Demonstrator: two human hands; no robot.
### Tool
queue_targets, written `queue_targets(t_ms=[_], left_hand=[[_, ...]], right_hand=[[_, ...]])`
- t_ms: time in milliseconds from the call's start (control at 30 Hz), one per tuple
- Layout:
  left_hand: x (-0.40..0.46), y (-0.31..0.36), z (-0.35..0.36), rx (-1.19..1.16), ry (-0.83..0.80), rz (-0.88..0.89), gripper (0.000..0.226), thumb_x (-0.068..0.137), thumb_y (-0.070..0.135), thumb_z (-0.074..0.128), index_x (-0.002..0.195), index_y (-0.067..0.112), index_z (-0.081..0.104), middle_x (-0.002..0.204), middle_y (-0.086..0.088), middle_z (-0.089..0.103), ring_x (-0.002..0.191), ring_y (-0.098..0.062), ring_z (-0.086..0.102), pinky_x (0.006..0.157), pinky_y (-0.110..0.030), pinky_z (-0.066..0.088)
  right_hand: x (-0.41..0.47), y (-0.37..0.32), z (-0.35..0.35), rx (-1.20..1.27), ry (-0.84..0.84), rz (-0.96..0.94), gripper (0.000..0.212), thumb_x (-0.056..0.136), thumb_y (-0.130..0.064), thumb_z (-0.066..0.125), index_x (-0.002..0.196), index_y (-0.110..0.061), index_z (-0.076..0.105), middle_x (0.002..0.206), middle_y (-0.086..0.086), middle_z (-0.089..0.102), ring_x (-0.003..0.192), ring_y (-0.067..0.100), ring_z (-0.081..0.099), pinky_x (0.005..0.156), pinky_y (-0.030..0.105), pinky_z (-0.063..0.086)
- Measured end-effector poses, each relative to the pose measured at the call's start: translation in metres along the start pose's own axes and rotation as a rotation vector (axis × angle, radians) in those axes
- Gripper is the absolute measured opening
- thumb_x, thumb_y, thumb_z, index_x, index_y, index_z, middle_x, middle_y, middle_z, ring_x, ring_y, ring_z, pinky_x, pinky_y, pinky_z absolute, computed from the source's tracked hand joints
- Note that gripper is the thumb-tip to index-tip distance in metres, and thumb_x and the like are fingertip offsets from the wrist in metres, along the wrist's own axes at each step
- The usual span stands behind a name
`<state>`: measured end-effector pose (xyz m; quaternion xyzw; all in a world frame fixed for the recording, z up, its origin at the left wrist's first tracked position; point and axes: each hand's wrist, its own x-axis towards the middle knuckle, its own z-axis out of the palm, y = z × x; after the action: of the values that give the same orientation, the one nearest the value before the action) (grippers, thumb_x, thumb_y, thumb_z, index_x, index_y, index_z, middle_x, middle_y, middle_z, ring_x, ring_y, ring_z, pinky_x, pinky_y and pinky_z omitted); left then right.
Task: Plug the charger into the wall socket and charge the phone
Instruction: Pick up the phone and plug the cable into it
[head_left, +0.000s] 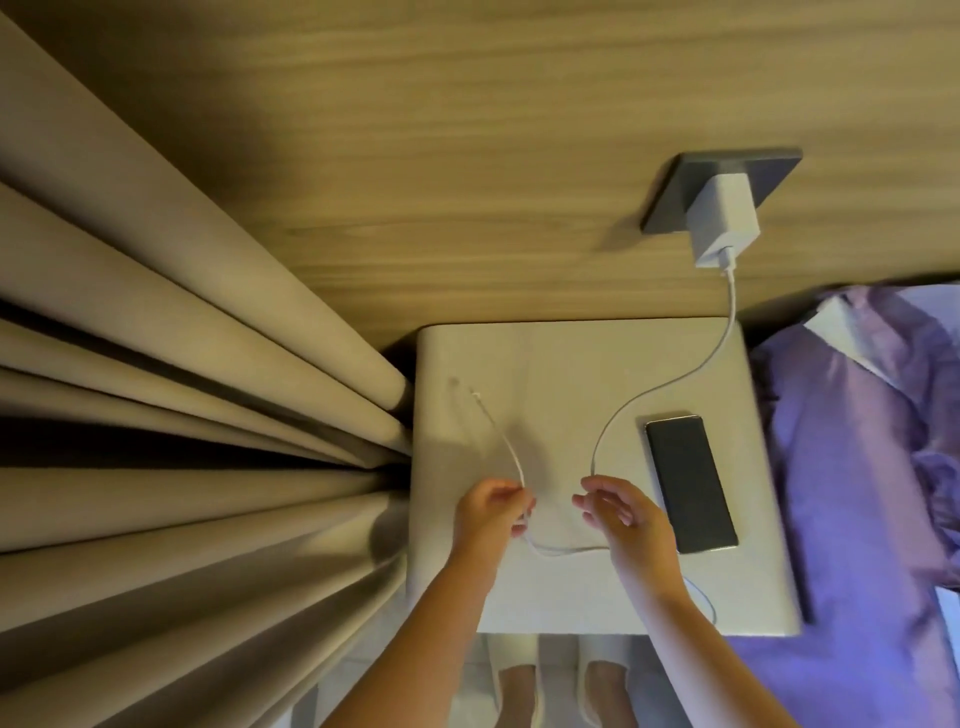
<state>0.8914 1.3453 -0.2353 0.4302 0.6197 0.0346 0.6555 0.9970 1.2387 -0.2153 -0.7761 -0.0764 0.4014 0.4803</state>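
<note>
A white charger (723, 218) sits plugged into the grey wall socket (769, 174) on the wooden wall. Its white cable (670, 382) runs down onto the white bedside table (561, 358) and loops near the front edge. My left hand (491, 517) pinches the cable a little way from its free plug end (475, 394), which lies on the table to the upper left. My right hand (626, 522) hovers over the cable with fingers apart, just left of the black phone (688, 483), which lies flat, screen dark.
Beige curtains (182, 415) hang in folds at the left, touching the table's edge. A bed with purple bedding (857, 467) borders the table on the right. My feet in white slippers (561, 686) show below the table.
</note>
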Motion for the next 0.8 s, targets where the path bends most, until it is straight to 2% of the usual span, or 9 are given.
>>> queue_targets(t_ms=[67, 167, 300, 367, 433, 533, 600, 667, 800], left_hand=[[-0.025, 0.007, 0.009, 0.005, -0.124, 0.106, 0.004, 0.085, 0.009, 0.065, 0.086, 0.013, 0.063, 0.079, -0.006, 0.07, 0.075, -0.018, 0.065, 0.066, -0.024, 0.055], [-0.051, 0.008, 0.015, 0.114, -0.212, 0.263, 0.01, 0.082, 0.013, 0.069, 0.079, 0.022, 0.065, 0.08, 0.004, 0.07, 0.074, -0.01, 0.062, 0.072, -0.023, 0.053], [-0.071, 0.004, 0.024, 0.313, -0.239, 0.343, 0.012, 0.081, 0.022, 0.071, 0.075, 0.03, 0.064, 0.073, 0.021, 0.068, 0.076, -0.003, 0.063, 0.071, -0.012, 0.05], [-0.077, 0.002, 0.03, 0.36, -0.215, 0.351, 0.014, 0.08, 0.023, 0.072, 0.074, 0.031, 0.063, 0.075, 0.025, 0.068, 0.076, 0.0, 0.063, 0.069, -0.01, 0.049], [-0.082, 0.001, 0.038, 0.418, -0.224, 0.373, 0.017, 0.08, 0.023, 0.072, 0.072, 0.033, 0.061, 0.075, 0.032, 0.066, 0.076, 0.004, 0.061, 0.068, -0.008, 0.047], [-0.09, -0.001, 0.055, 0.513, -0.246, 0.432, 0.022, 0.08, 0.025, 0.072, 0.07, 0.037, 0.057, 0.075, 0.039, 0.062, 0.08, 0.007, 0.06, 0.069, -0.006, 0.047], [-0.096, 0.0, 0.067, 0.543, -0.281, 0.435, 0.022, 0.081, 0.027, 0.072, 0.071, 0.04, 0.056, 0.075, 0.042, 0.061, 0.08, 0.009, 0.06, 0.069, -0.005, 0.047], [-0.101, 0.004, 0.079, 0.493, -0.329, 0.388, 0.02, 0.082, 0.026, 0.07, 0.076, 0.041, 0.06, 0.078, 0.035, 0.066, 0.08, 0.009, 0.061, 0.071, -0.005, 0.046], [-0.1, 0.022, 0.107, 0.148, -0.374, 0.202, 0.024, 0.092, 0.012, 0.056, 0.112, 0.023, 0.064, 0.114, 0.001, 0.068, 0.104, -0.012, 0.065, 0.086, -0.015, 0.052]], right_hand=[[-0.004, -0.008, -0.003, 0.039, -0.005, 0.042, 0.019, 0.092, -0.015, 0.056, 0.107, -0.016, 0.067, 0.104, 0.004, 0.072, 0.101, 0.021, 0.067, 0.096, 0.04, 0.052], [-0.013, -0.022, -0.01, 0.119, 0.005, 0.092, 0.03, 0.094, -0.027, 0.053, 0.121, -0.019, 0.062, 0.122, -0.004, 0.064, 0.118, 0.014, 0.056, 0.101, 0.03, 0.041], [-0.021, -0.04, -0.03, 0.373, 0.125, 0.135, 0.027, 0.094, -0.025, 0.048, 0.112, -0.021, 0.068, 0.131, -0.002, 0.061, 0.127, 0.014, 0.05, 0.105, 0.033, 0.037], [-0.023, -0.052, -0.045, 0.644, 0.161, 0.175, 0.029, 0.096, -0.017, 0.04, 0.108, -0.016, 0.066, 0.12, 0.006, 0.067, 0.119, 0.02, 0.058, 0.095, 0.034, 0.045], [-0.024, -0.061, -0.06, 0.78, 0.128, 0.195, 0.026, 0.096, -0.018, 0.041, 0.115, -0.013, 0.059, 0.113, 0.012, 0.069, 0.109, 0.025, 0.064, 0.085, 0.037, 0.051], [-0.023, -0.063, -0.074, 0.634, 0.054, 0.183, 0.027, 0.093, -0.021, 0.055, 0.119, -0.015, 0.056, 0.104, 0.005, 0.069, 0.093, 0.019, 0.069, 0.07, 0.03, 0.054], [-0.022, -0.06, -0.081, 0.475, 0.058, 0.136, 0.021, 0.091, -0.021, 0.058, 0.11, -0.015, 0.065, 0.079, -0.007, 0.067, 0.064, 0.01, 0.058, 0.052, 0.016, 0.043], [-0.02, -0.053, -0.091, 0.455, 0.097, 0.098, 0.017, 0.092, -0.017, 0.057, 0.099, -0.016, 0.072, 0.058, -0.013, 0.057, 0.049, 0.006, 0.038, 0.042, 0.012, 0.03], [-0.02, -0.033, -0.121, 0.521, 0.209, 0.19, 0.017, 0.092, -0.017, 0.056, 0.084, -0.02, 0.071, 0.052, -0.009, 0.04, 0.037, 0.003, 0.027, 0.035, 0.012, 0.021]])
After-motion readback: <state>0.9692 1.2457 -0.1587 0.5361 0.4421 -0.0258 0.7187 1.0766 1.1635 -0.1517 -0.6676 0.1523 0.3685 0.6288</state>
